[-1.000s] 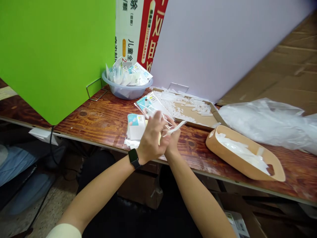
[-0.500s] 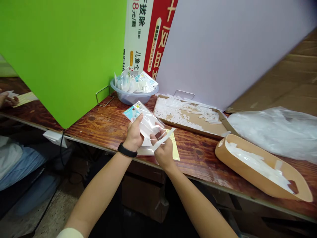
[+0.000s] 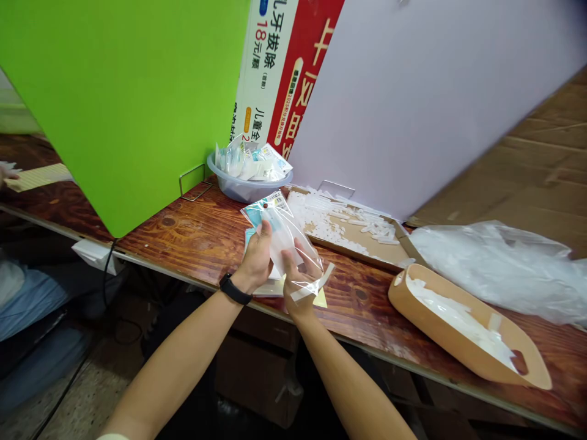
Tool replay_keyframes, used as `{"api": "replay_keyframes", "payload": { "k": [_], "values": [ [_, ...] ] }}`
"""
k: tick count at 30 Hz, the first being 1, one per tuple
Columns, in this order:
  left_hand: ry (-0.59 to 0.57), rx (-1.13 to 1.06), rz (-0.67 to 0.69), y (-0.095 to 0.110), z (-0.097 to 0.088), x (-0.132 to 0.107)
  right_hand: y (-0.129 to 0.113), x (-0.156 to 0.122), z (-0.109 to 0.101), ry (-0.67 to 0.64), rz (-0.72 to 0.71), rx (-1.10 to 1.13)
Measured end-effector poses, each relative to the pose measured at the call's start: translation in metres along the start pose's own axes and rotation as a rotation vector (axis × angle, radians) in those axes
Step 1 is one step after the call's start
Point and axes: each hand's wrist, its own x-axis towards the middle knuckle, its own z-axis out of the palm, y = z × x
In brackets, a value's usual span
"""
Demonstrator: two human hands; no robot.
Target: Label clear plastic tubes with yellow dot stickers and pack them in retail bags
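Both my hands hold one clear plastic packet (image 3: 279, 229) with a blue-and-white card at its top, just above the wooden table (image 3: 192, 226). My left hand (image 3: 257, 260), with a black watch on the wrist, grips the packet's left side. My right hand (image 3: 298, 281) pinches its lower end, where a white strip sticks out to the right. Under my hands lies a small stack of similar packets (image 3: 266, 287) and a yellow paper slip (image 3: 321, 299).
A clear bowl (image 3: 247, 186) of filled packets stands at the back. A flat cardboard tray (image 3: 353, 229) holds several small white pieces. A tan scoop (image 3: 458, 330) and a crumpled plastic bag (image 3: 504, 263) lie right. Green (image 3: 123, 91) and white (image 3: 413, 91) boards stand behind. Another person's hand (image 3: 7, 174) shows far left.
My hands turned the packet more upright and shifted slightly right; my right hand moved up along its lower end. The camera view also drifted.
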Motion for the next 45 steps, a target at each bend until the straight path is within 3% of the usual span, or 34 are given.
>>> {"api": "replay_keyframes", "payload": {
  "k": [6, 12, 15, 17, 19, 22, 25, 29, 32, 34, 36, 38, 39, 42, 45],
  "values": [
    [0.003, 0.003, 0.025, -0.011, 0.0, -0.004, 0.004, 0.009, -0.001, -0.01, 0.083, 0.024],
    [0.315, -0.042, 0.027, -0.003, -0.009, 0.007, 0.002, 0.005, -0.002, -0.246, 0.056, 0.01],
    [0.405, -0.074, 0.0, 0.011, -0.015, 0.015, -0.003, 0.003, -0.004, -0.231, 0.136, 0.124],
    [0.358, -0.062, -0.007, 0.016, -0.018, 0.016, -0.004, 0.006, -0.005, -0.269, 0.302, 0.253],
    [0.267, -0.034, 0.004, 0.017, -0.019, 0.012, -0.002, 0.012, -0.007, -0.418, 0.476, 0.334],
    [0.207, 0.002, 0.032, 0.012, -0.018, 0.005, 0.004, 0.018, -0.01, -0.545, 0.63, 0.363],
    [0.177, 0.027, 0.026, 0.008, -0.017, 0.001, 0.009, 0.02, -0.011, -0.494, 0.679, 0.404],
    [0.142, 0.11, 0.018, 0.01, -0.02, 0.003, 0.009, 0.024, -0.013, -0.451, 0.639, 0.387],
    [0.326, 0.312, 0.163, 0.023, -0.028, 0.006, 0.01, 0.036, -0.021, -0.476, 0.576, 0.294],
    [0.522, 0.619, 0.393, 0.036, -0.035, 0.006, 0.01, 0.046, -0.029, -0.537, 0.535, 0.223],
    [0.565, 0.992, 0.65, 0.049, -0.041, 0.003, 0.011, 0.053, -0.037, -0.632, 0.503, 0.159],
    [0.411, 1.237, 0.761, 0.056, -0.044, -0.002, 0.011, 0.056, -0.043, -0.757, 0.498, 0.115],
    [0.29, 1.299, 0.723, 0.058, -0.043, -0.004, 0.01, 0.056, -0.045, -0.837, 0.5, 0.094],
    [-0.114, 1.32, 0.3, 0.056, -0.039, -0.01, 0.006, 0.053, -0.046, -1.104, 0.5, 0.021],
    [-0.445, 1.24, -0.062, 0.051, -0.032, -0.012, 0.0, 0.049, -0.044, -1.255, 0.426, -0.028]
  ]
}}
